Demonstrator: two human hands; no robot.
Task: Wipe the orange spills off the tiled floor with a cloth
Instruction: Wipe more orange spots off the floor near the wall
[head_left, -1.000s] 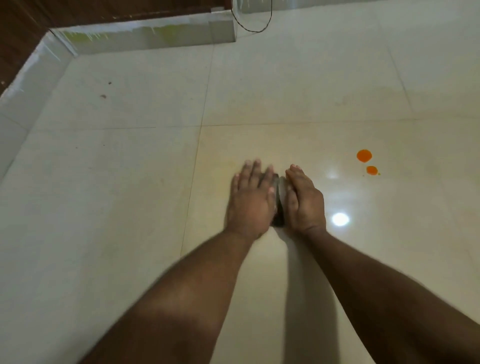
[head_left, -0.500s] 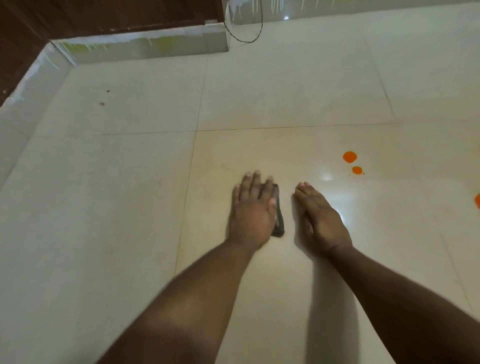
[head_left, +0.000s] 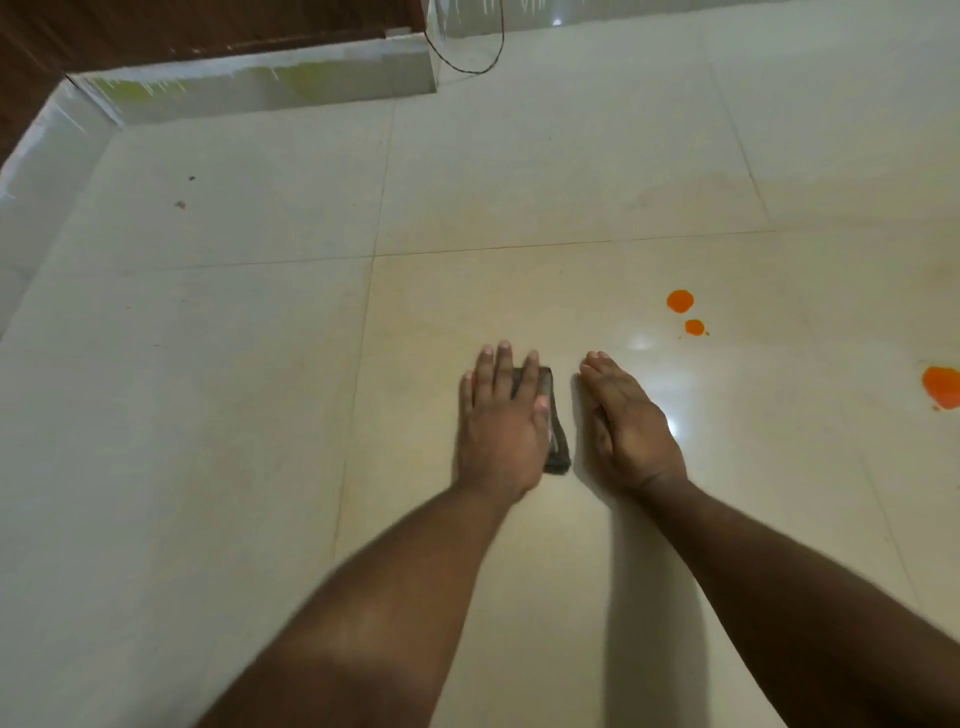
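My left hand lies flat with straight fingers on a small dark folded cloth, most of which it covers; only the cloth's right edge shows. My right hand rests flat on the cream tiled floor just right of the cloth, apart from it. Two small orange spills sit on the tile beyond and to the right of my right hand. A larger orange spill lies at the right edge of view.
A white skirting runs along the far left corner under dark wood. A thin black cable loops on the floor at the top. Two small dark specks lie on the far left tile.
My right hand has come off the cloth and moved right onto the bare floor. The view shifted, bringing the large orange spill in at the right edge.
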